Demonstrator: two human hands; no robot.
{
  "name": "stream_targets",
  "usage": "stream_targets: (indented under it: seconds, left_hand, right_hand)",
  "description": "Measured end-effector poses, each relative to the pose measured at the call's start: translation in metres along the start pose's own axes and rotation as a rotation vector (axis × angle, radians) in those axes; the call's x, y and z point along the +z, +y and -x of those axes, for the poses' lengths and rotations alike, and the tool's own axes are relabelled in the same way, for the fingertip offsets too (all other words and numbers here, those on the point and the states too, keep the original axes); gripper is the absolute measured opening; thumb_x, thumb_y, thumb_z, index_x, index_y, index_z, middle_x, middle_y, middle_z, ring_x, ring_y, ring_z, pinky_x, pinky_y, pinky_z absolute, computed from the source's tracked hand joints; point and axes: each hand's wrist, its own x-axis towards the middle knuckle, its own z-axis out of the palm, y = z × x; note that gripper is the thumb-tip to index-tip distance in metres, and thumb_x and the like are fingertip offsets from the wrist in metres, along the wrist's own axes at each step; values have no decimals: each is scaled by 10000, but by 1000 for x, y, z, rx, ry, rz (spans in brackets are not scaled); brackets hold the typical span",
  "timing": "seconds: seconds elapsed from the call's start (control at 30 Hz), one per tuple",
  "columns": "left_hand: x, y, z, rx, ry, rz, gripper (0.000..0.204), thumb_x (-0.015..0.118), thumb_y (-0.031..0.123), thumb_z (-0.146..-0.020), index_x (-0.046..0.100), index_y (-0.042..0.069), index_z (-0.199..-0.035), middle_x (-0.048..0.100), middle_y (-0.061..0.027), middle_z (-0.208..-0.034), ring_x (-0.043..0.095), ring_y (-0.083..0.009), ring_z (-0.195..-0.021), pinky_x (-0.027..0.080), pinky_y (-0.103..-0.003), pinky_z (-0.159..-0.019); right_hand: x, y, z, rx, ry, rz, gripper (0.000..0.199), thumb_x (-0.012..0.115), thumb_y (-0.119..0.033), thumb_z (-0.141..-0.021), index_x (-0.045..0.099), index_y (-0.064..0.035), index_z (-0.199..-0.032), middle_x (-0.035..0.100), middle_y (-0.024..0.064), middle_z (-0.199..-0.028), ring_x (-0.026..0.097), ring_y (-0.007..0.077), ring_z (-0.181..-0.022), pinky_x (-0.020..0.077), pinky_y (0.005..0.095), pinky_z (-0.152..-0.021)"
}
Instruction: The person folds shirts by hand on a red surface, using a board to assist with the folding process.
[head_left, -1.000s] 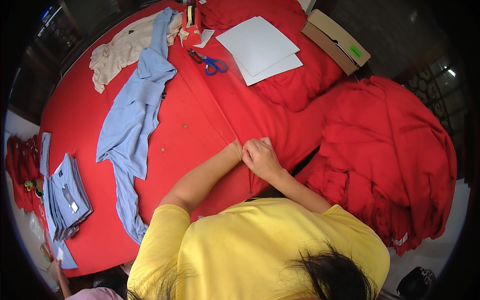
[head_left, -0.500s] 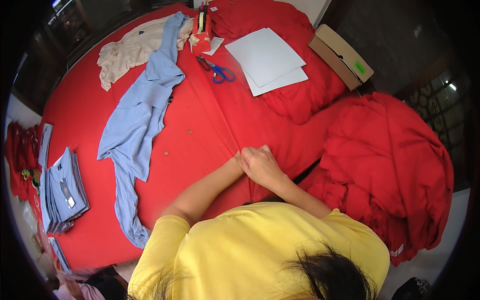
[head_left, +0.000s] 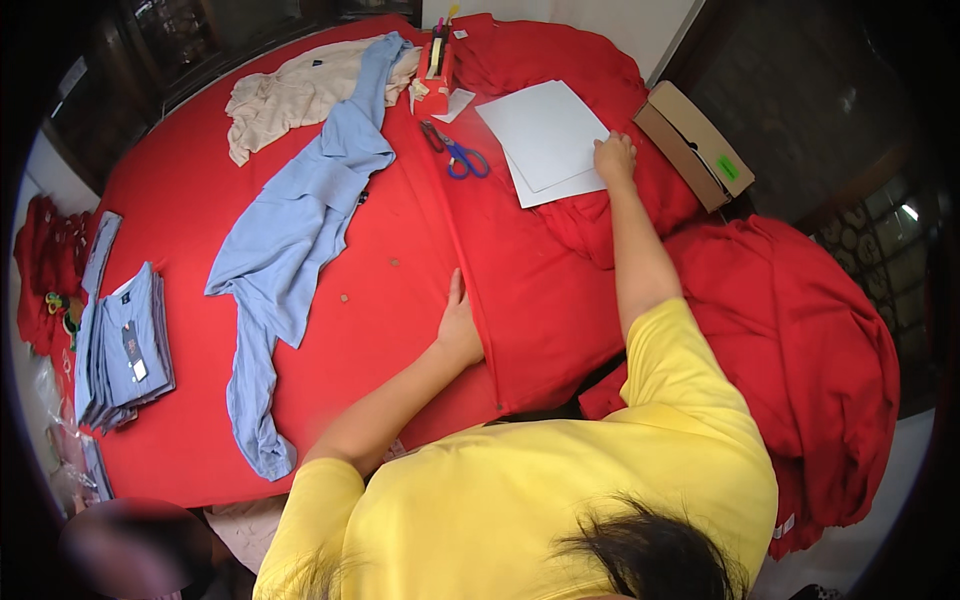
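My right hand (head_left: 615,160) reaches far forward, its fingers bent over the right corner of the upper of two overlapping white sheets (head_left: 550,130). They lie on red cloth (head_left: 575,225). Nearer to me, my left hand (head_left: 461,328) lies against the raised fold of the red cloth, thumb stretched out and apart. That fold hides its other fingers. Blue-handled scissors (head_left: 466,160) rest left of the sheets. Farther left, a light blue shirt (head_left: 290,215) stretches lengthwise across the red-covered table (head_left: 390,320).
A cream garment (head_left: 290,100) lies behind the shirt. At the back stands a red holder (head_left: 432,90) with tape and pens. Folded blue garments (head_left: 130,345) are stacked at the left. A brown box (head_left: 692,145) and heaped red cloth (head_left: 790,360) are on the right.
My hands were together at the cloth fold and have come apart. The right has moved forward to the white sheets; the left has shifted slightly left, staying by the fold.
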Motion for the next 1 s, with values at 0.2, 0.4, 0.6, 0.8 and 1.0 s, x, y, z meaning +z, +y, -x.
stream_targets:
  seconds: [0.2, 0.4, 0.6, 0.8, 1.0]
  left_hand:
    - [19, -33, 29, -42, 282, 446, 374, 581, 234, -846, 600, 53, -1173, 568, -135, -1238, 508, -281, -1202, 374, -464, -1031]
    - [-27, -51, 9, -375, 404, 790, 260, 621, 240, -846, 634, 10, -967, 628, -153, -902, 618, -285, -796, 488, -397, -714]
    - [-20, -64, -23, -435, 551, 1126, 711, 663, 352, -860, 370, -52, -1367, 533, -261, -1263, 531, -327, -1189, 426, -372, -979]
    - [-67, -58, -47, -200, 590, 1518, 603, 708, 223, -834, 420, -11, -1310, 586, -167, -1193, 553, -235, -1139, 422, -338, -970]
    - [-24, -56, -30, -225, 687, 1390, 497, 691, 114, -822, 470, 42, -1261, 609, -101, -1147, 563, -198, -1107, 436, -326, -941]
  right_hand:
    - [8, -4, -55, 117, -450, -27, 415, 719, -293, -763, 665, 20, -1030, 637, 210, -1128, 604, 323, -1084, 467, 418, -930]
    - [13, 20, -48, -50, -481, -100, 364, 722, -155, -749, 632, 70, -1021, 658, 210, -1046, 640, 296, -977, 491, 370, -873]
    - [-73, 23, 99, 86, -350, -1366, 264, 599, 40, -835, 522, 29, -1087, 630, 137, -1012, 617, 193, -908, 499, 320, -817]
    - [-47, 20, 190, -70, -338, -1613, 392, 608, 32, -832, 530, -25, -1213, 631, 54, -1095, 597, 146, -984, 463, 296, -893]
    - [-37, -5, 226, 122, -164, -1659, 442, 608, -91, -886, 468, 10, -1293, 566, 93, -1211, 529, 177, -1122, 381, 321, -999]
